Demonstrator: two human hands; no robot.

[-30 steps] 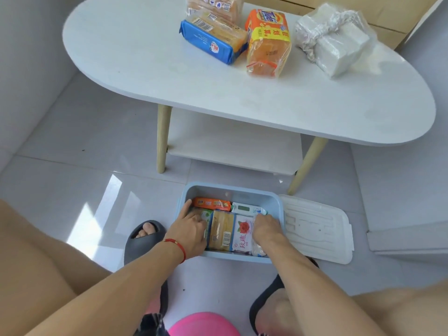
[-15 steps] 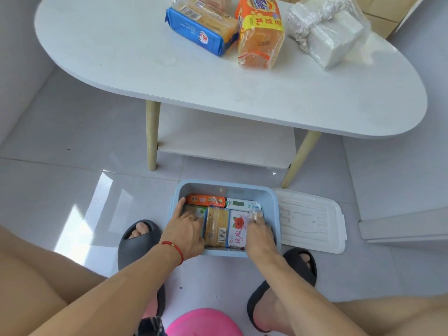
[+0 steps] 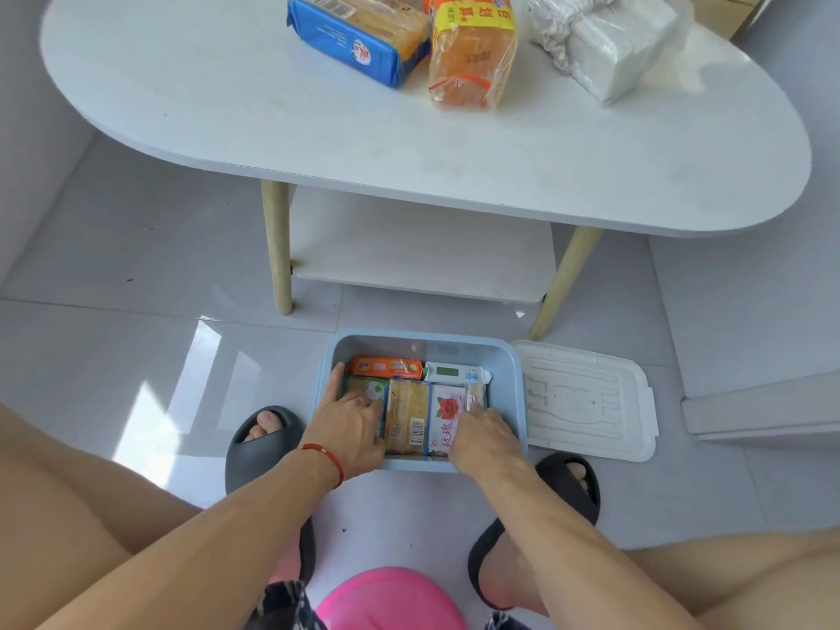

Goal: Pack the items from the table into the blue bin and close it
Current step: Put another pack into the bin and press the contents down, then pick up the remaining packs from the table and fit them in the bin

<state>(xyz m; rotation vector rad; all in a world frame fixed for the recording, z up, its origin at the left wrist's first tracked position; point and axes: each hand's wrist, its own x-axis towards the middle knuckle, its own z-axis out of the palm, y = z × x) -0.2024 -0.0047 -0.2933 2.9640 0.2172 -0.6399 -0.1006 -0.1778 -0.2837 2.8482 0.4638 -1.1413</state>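
The blue bin (image 3: 422,343) stands open on the floor between my feet. Inside it lie an orange packet (image 3: 386,366), a white and green packet (image 3: 454,372), a green packet (image 3: 363,388), a tan biscuit pack (image 3: 407,416), a pink rose pack (image 3: 447,411) and a narrow packet (image 3: 475,395). My left hand (image 3: 350,425) rests on the green packet, index finger stretched along the bin's left wall. My right hand (image 3: 486,434) presses its fingertips on the narrow packet at the right. The white lid (image 3: 586,402) lies flat beside the bin.
On the white oval table (image 3: 227,106) sit a blue biscuit pack (image 3: 359,36), an orange bread bag (image 3: 472,47) and a clear bag of white tissues (image 3: 609,43). A lower shelf (image 3: 409,247) and wooden legs stand behind the bin. A pink stool (image 3: 391,597) is below me.
My right hand has drawn back toward the bin's near edge, uncovering the narrow packet beside the rose pack. My left hand has stayed on the green packet.
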